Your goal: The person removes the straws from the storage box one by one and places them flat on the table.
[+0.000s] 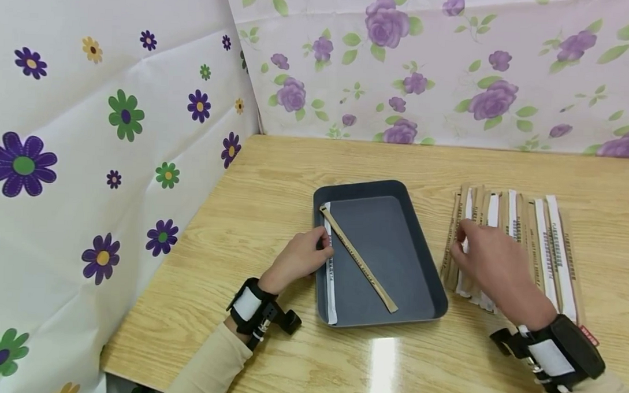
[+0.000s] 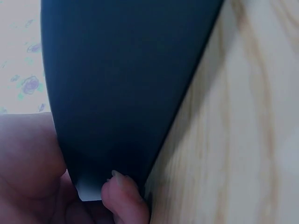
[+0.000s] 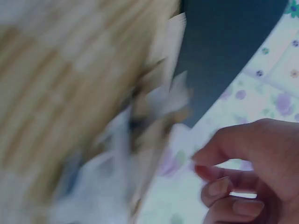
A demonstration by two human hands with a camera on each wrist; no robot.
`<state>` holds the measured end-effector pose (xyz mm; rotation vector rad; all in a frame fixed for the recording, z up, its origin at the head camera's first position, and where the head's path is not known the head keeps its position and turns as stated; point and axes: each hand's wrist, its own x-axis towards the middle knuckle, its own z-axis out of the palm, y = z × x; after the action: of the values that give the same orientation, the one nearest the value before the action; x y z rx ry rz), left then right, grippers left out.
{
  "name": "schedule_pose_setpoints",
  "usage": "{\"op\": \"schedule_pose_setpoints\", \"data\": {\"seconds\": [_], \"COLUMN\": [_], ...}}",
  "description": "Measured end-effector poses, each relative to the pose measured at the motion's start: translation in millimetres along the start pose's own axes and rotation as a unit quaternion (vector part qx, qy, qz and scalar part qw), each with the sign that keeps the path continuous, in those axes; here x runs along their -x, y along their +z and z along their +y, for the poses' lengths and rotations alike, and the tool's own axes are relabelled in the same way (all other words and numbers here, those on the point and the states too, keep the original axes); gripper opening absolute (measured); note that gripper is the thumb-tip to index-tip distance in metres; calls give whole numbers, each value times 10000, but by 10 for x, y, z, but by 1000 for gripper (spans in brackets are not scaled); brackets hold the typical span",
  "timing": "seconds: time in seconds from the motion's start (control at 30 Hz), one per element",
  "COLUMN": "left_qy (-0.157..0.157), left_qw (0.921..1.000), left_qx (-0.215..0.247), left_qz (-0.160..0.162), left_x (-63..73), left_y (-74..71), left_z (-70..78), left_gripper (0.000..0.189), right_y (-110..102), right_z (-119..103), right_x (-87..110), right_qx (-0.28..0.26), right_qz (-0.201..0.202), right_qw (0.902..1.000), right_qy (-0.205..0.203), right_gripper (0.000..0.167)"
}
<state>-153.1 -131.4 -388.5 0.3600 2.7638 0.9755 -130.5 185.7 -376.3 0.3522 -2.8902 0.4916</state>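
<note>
A dark grey tray lies on the table. Inside it a white paper-wrapped stick runs along the left wall, and a brown paper-wrapped stick crosses the floor diagonally. My left hand grips the tray's left rim; its wall passes between thumb and fingers in the left wrist view. Right of the tray, a row of brown and white wrapped sticks lies side by side. Over the row's left part hovers my right hand, fingers loosely bent, with nothing visible between them in the right wrist view.
The wooden table reaches back to a wall covering with purple roses. At the left, a white sheet with printed flowers borders the table edge. Both wrists wear black camera straps.
</note>
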Motion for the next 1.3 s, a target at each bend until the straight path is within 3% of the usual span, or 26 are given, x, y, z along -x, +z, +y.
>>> {"op": "schedule_pose_setpoints", "data": {"seconds": [0.13, 0.3, 0.43, 0.63, 0.9, 1.1, 1.2, 1.3], "left_qy": [4, -36, 5, 64, 30, 26, 38, 50], "left_qw": [10000, 10000, 10000, 10000, 10000, 10000, 10000, 10000], "left_qx": [11, 19, 4, 11, 34, 9, 8, 13], "left_qz": [-35, -63, -51, -58, -16, -9, -5, -17], "left_x": [-1, -2, -1, -3, 4, 11, 15, 17], "left_y": [-7, 5, 10, -10, -21, -24, -25, -25], "left_z": [23, 15, 8, 20, 12, 6, 4, 4], "left_gripper": [6, 6, 6, 5, 6, 6, 6, 6], "right_y": [-20, 103, 245, 321, 350, 333, 330, 334], "right_z": [-296, -654, -808, -895, -917, -947, -962, -969], "right_x": [10, 37, 74, 117, 116, 107, 107, 112], "right_qx": [-133, -179, -92, -23, -117, -371, -546, -763], "right_qz": [340, -18, -467, -1115, -1374, -1703, -1762, -1469], "right_qw": [9982, 9948, 9924, 9879, 9816, 9780, 9777, 9816], "right_qy": [-469, -999, -1135, -1076, -1325, -1142, -999, -952], "right_gripper": [8, 10, 19, 30, 28, 26, 28, 29]}}
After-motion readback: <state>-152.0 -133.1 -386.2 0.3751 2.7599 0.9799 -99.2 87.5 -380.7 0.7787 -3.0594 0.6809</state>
